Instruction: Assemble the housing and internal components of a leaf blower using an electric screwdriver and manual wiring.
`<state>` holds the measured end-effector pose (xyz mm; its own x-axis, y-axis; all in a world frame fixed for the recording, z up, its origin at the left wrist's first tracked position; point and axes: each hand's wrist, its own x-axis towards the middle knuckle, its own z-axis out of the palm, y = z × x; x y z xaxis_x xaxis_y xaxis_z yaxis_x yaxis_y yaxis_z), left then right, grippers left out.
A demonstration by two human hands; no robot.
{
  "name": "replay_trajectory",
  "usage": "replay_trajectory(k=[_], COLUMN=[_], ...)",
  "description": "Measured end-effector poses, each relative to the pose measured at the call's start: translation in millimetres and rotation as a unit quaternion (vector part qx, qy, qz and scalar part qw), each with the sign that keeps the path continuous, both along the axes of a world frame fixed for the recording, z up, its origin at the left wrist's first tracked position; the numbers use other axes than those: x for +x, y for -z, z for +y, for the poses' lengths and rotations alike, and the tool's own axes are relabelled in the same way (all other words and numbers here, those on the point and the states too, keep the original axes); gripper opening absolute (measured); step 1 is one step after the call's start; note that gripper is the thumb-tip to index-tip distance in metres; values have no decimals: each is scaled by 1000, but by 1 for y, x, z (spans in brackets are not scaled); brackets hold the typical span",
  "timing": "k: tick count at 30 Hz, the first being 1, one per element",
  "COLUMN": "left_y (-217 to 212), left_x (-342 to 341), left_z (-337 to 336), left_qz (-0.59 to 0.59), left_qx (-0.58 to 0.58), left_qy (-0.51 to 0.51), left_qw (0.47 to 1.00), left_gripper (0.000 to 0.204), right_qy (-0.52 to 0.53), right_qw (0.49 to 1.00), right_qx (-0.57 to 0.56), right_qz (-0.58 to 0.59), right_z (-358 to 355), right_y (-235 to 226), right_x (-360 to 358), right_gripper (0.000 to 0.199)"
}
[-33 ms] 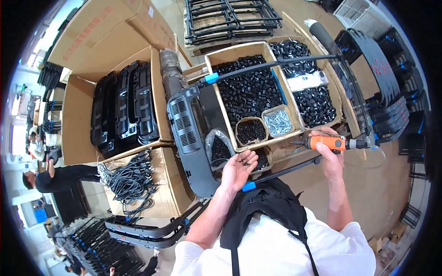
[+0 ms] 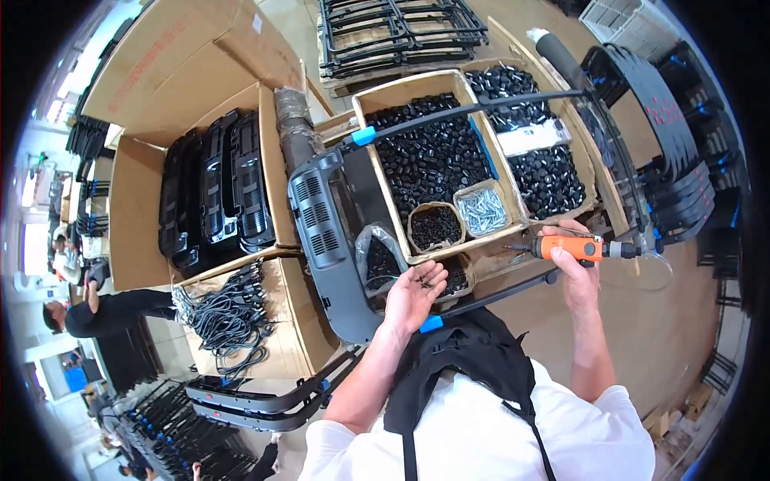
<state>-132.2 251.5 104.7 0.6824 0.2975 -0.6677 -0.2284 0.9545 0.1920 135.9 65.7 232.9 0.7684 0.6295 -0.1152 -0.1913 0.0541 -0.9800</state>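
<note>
Single head-worn fisheye view, looking steeply down from above the person's chest, facing forward over the near cardboard boxes [image 2: 449, 152], sitting close to the raised hands, edges bending toward the dark round rim

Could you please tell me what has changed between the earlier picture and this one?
Nothing has visibly changed. The left hand is open, palm up, with small dark screws on it, and the right hand grips the orange power screwdriver.
</note>
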Motion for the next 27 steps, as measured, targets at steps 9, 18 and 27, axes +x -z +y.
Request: replay_trajectory(k=[9,18,27], left_y=[39,23,73], left_x=[35,61,155], left_z=[-21,-5,140], left_qz=[190,254,424], left_qx=[147,331,634], left_qy=[191,399,251], left_qw=[952,816,596], left_gripper=[52,54,34], right_qy=[19,40,71], right_qw=[998,998,996], right_qx=[45,44,15], right_qz=[47,32,50], right_z=[-61,-95,-105], right_y=[8,13,4], right_x=[38,60,41], right_gripper=[57,55,58])
